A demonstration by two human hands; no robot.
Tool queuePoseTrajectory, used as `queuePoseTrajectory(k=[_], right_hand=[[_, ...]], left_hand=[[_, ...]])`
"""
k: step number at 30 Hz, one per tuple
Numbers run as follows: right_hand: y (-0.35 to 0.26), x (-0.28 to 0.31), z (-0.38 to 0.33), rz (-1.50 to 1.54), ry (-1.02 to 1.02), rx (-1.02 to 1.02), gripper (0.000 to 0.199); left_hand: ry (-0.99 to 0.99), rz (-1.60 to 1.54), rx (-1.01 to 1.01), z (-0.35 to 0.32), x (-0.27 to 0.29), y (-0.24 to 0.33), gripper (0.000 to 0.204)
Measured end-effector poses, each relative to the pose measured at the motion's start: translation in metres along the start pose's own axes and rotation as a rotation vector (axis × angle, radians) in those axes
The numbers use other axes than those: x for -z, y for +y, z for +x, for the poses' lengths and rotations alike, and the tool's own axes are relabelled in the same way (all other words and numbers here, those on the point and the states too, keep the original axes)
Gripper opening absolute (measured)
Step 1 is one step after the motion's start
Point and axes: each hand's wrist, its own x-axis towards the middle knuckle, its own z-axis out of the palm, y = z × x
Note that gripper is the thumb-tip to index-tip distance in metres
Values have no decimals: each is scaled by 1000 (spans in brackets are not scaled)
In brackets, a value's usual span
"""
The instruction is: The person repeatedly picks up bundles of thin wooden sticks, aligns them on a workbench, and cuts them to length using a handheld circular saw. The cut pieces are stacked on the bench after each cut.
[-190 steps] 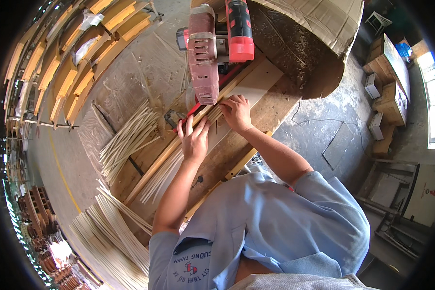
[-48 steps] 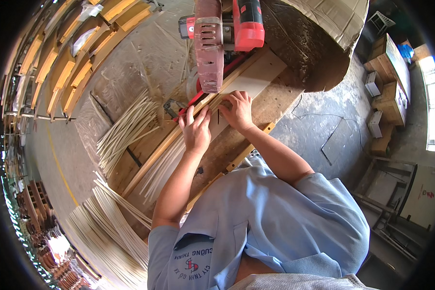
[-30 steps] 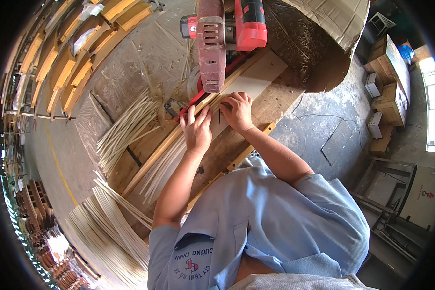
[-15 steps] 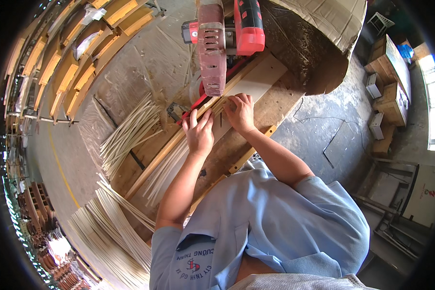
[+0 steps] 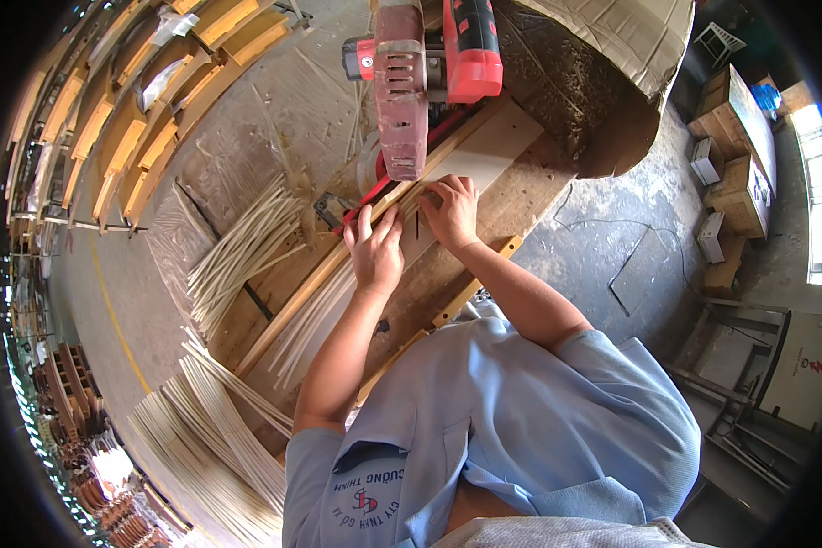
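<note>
A red miter saw with a slotted guard stands raised just beyond my hands. Along a long wooden fence lies a bundle of thin pale wooden strips. My left hand presses its fingers over the strips against the fence, left of the guard. Pinching the strips near their far ends, my right hand sits just right of the guard. Its fingertips are partly hidden. The saw's blade is mostly covered by the guard.
Loose thin strips lie in a pile left of the fence, and a larger stack is at the lower left. A cardboard box opens behind the saw. Racks of curved wooden parts stand at the far left.
My right hand has shifted very slightly left, its fingers drawn a little closer over the strips. The left hand and the saw hold almost the same place.
</note>
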Motion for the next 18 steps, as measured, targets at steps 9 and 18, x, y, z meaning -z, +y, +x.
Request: queuePoseTrajectory(k=[9, 18], right_hand=[[0, -1, 0, -9, -7, 16, 23], [-1, -2, -1, -20, 12, 50, 20]], left_hand=[[6, -2, -4, 1, 1, 1, 33], [-14, 11, -5, 0, 1, -1, 35]])
